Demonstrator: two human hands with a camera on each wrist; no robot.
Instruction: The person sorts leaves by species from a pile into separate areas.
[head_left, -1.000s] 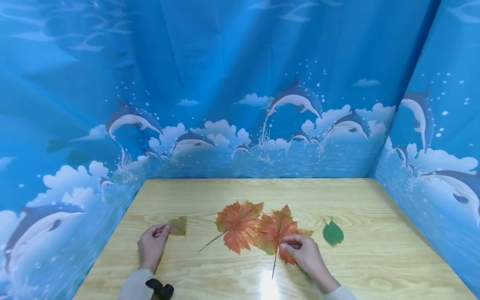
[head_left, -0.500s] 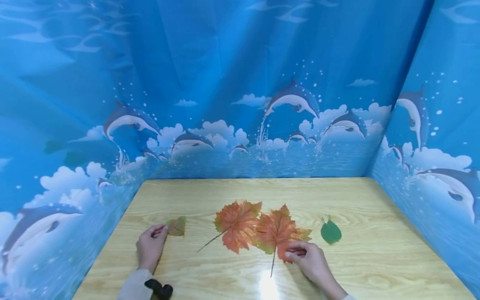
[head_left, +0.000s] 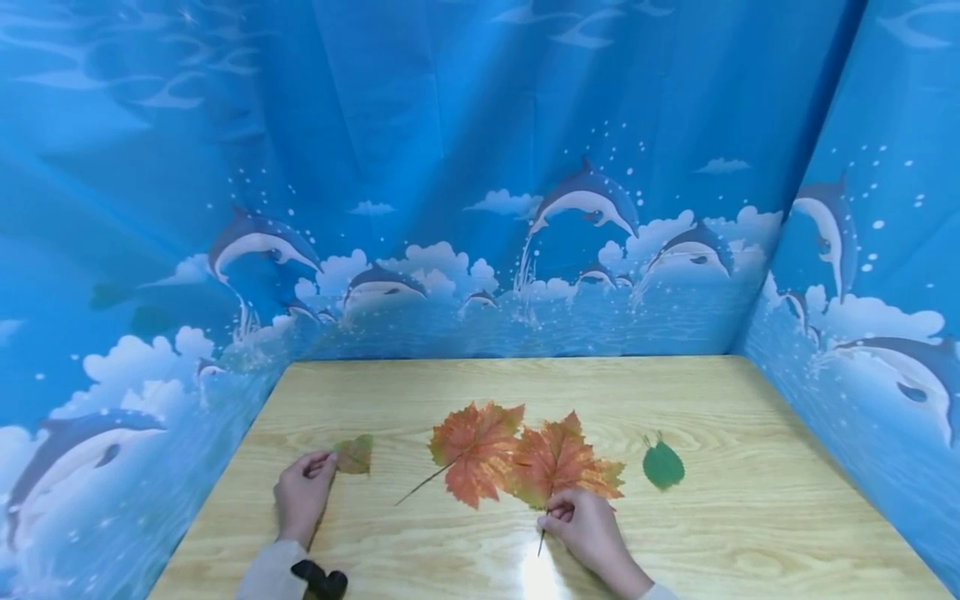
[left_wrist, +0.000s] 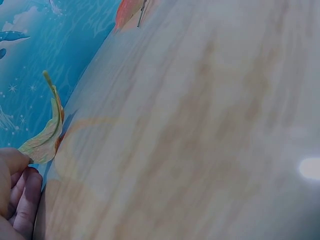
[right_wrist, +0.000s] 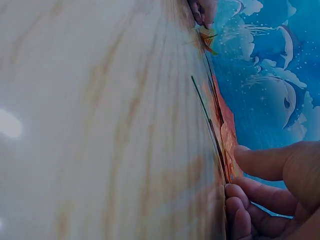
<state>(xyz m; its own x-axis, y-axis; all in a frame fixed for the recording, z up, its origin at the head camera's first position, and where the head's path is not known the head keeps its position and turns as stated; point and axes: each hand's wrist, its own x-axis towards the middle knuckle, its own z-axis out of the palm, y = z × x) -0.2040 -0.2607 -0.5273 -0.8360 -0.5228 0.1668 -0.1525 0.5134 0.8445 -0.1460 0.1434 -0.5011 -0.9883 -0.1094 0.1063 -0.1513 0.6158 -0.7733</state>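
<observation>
In the head view, my left hand point(head_left: 303, 492) pinches the edge of a small green-brown leaf point(head_left: 356, 455) at the table's left. The left wrist view shows this leaf point(left_wrist: 45, 142) curling up from thumb and fingertips. Two large orange-red maple leaves lie mid-table, side by side with edges meeting: a left one point(head_left: 476, 446) and a right one point(head_left: 558, 454). My right hand point(head_left: 588, 529) has thumb and forefinger at the right leaf's stem point(head_left: 541, 546), near its base, covering part of the blade. In the right wrist view, the thumb point(right_wrist: 265, 162) touches the orange blade point(right_wrist: 227, 135).
A green oval leaf point(head_left: 663, 465) lies right of the maple leaves on the wood-grain table point(head_left: 750, 533). A blue dolphin-printed curtain point(head_left: 450, 167) surrounds the table's back and sides. A black device point(head_left: 320, 577) sits at my left wrist.
My right hand has shifted from the right maple leaf's blade down and left to its stem. That leaf has turned slightly. My left hand stays put with the small leaf.
</observation>
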